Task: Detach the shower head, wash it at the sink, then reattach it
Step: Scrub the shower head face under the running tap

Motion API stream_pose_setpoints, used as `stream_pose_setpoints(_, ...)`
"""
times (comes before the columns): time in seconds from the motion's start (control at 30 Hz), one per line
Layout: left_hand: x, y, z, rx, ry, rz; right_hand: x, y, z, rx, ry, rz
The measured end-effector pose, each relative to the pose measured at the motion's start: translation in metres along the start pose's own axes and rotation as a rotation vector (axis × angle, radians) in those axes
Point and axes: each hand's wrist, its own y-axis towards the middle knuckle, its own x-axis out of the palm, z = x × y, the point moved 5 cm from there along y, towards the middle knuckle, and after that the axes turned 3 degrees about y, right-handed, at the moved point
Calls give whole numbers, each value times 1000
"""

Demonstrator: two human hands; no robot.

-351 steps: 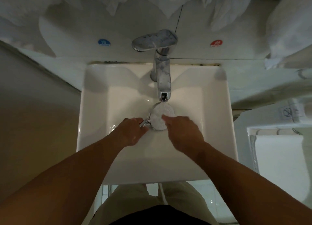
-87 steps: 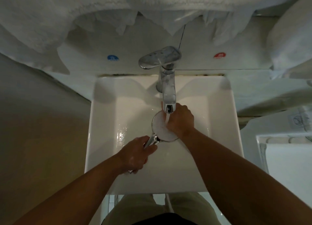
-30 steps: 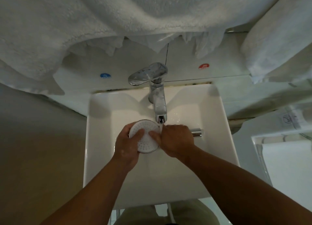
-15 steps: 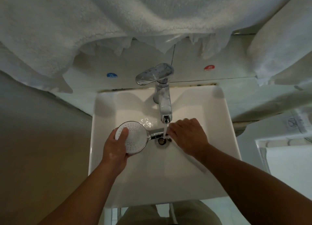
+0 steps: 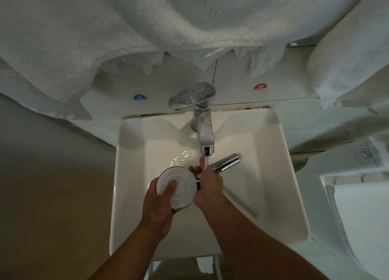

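Sink (image 5: 280, 195) basin is square, steep walls; bare floor of the basin toward the near rim and right side, both forearms come in over the near edge. Left hand (image 5: 160, 204) cups the shower head (image 5: 181, 187) from below, fingers curled on its rim, thumb pressed on the white nozzle face, which points up. Right hand (image 5: 208, 187) is wrapped around the neck where handle meets head, fingers closed on it, one fingertip up in the water stream. Chrome handle (image 5: 226, 164) sticks out right and away, clear of the right wall.

Versus half a second ago: head is more central, right hand now grips the neck instead of resting near the drain, drain now covered.

Faucet (image 5: 203, 119) spout sits directly above the hands, water running, tight vertical clearance. Blue sticker (image 5: 139, 97) and red sticker (image 5: 260, 86) on back ledge. Towels (image 5: 147, 23) overhang the top, well above.
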Motion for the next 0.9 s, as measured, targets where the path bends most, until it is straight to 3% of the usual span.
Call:
stream_pose_setpoints(0.13,-6,1,4,10,133,-33,7,12,-30,-361,-492,-203)
stream_pose_setpoints(0.2,-4,4,9,42,138,-47,14,6,-34,-395,-586,-294)
stream_pose_setpoints(0.27,-1,6,16,139,236,-61,14,3,-28,-286,-468,-335)
stream_pose_setpoints(0.33,-1,8,22,242,434,-77,7,4,-16,-125,-326,-274)
stream_pose_setpoints(0.5,5,18,27,182,637,-253,-1,2,-7,112,-164,-162)
stream_pose_setpoints(0.6,5,16,33,223,758,-220,9,6,-17,-42,-368,-249)
stream_pose_setpoints(0.7,-7,15,29,235,865,-221,24,14,-38,-252,-351,-218)
stream_pose_setpoints(0.8,-12,12,27,206,850,-204,23,15,-48,-94,-146,-99)
stream_pose_setpoints(0.9,-10,16,28,135,637,-97,17,12,-62,-10,16,-154)
